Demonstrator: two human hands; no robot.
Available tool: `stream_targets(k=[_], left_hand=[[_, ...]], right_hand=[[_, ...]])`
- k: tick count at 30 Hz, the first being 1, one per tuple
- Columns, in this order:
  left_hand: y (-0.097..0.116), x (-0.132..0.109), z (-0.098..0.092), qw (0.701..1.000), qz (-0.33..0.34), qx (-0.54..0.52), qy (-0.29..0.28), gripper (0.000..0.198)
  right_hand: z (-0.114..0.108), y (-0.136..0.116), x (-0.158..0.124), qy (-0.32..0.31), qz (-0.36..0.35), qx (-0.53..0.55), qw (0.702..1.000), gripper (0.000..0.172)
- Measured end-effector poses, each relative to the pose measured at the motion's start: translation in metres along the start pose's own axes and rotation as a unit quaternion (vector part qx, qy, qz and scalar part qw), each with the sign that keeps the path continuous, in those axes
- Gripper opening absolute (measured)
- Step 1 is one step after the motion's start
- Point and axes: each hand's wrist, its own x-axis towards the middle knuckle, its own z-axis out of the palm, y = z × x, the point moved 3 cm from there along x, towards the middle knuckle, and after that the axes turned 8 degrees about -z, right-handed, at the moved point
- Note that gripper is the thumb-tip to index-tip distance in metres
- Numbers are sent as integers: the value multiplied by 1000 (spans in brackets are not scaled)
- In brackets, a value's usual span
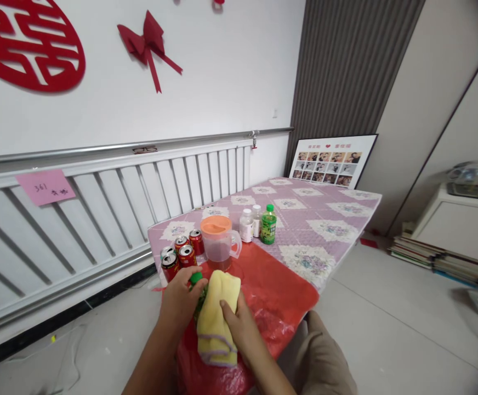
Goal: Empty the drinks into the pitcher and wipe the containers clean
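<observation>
- Bare forearms (152,351) are stretching over a red plastic sheet (286,282), closest to us, with a trousered leg (327,356) showing beside it.
- On the near side of the pitcher (218,248), the right hand (241,323) is gripping a folded yellow cloth (217,318); its thumb is pressing on top while the other fingers are curling out of sight underneath.
- Left of that cloth, also nearer than the pitcher, the left hand (182,294) is closing thumb and fingers around the top of a green-capped bottle (200,303).
- That bottle is mostly hiding between hand and cloth, so I can't quite tell whether the cloth is touching it or only overlapping it from where we're looking.
- Judging by the pose, the step in hand is probably wiping the bottle down; the next move is calling for a steady hold at the cap and the cloth wrapping snugly round the side.
- Left of the pitcher, opened drink cans (187,255) are clustering; right of it, two white-capped bottles (246,227) and another green bottle (268,226) are standing upright on the patterned tablecloth (290,204).
</observation>
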Motion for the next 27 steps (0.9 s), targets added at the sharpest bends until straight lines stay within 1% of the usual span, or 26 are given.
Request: stream_targets(k=[3, 6, 8, 12, 14, 16, 18, 20, 22, 24, 25, 27], left_hand=[[-3, 2, -2, 1000, 1, -7, -10, 28], [-7, 6, -4, 999, 16, -12, -38, 28], [-10, 8, -5, 998, 23, -24, -55, 28], [-13, 10, -6, 997, 6, -30, -74, 29], [-13, 10, -5, 997, 1, -25, -77, 30], [-13, 9, -5, 997, 0, -20, -80, 30], [-14, 9, -4, 996, -4, -20, -89, 31], [-16, 9, -5, 993, -6, -26, -112, 32], [-18, 10, -7, 989, 6, -34, -141, 34], [-19, 13, -11, 983, 31, -53, -173, 35], [-19, 15, -13, 979, 42, -67, -190, 35], [-21, 18, -14, 968, 53, -96, -227, 36]], right_hand=[[-8, 17, -5, -44, -19, -106, 993, 56], [-13, 19, -10, -76, -25, -152, 985, 59], [-13, 13, -10, -62, -21, -128, 990, 56], [-3, -9, -3, 1, -7, 12, 1000, 48], [5, -19, 2, 9, 4, 69, 998, 50], [10, -23, 4, 1, 13, 86, 996, 51], [9, -19, 3, -13, 16, 63, 998, 51], [5, -8, -1, -33, 12, 14, 999, 51], [-3, 5, -7, -55, 12, -44, 997, 51], [-11, 16, -11, -65, 21, -82, 994, 54], [-14, 19, -12, -61, 24, -88, 994, 57], [-20, 17, -10, -32, 28, -75, 996, 64]])
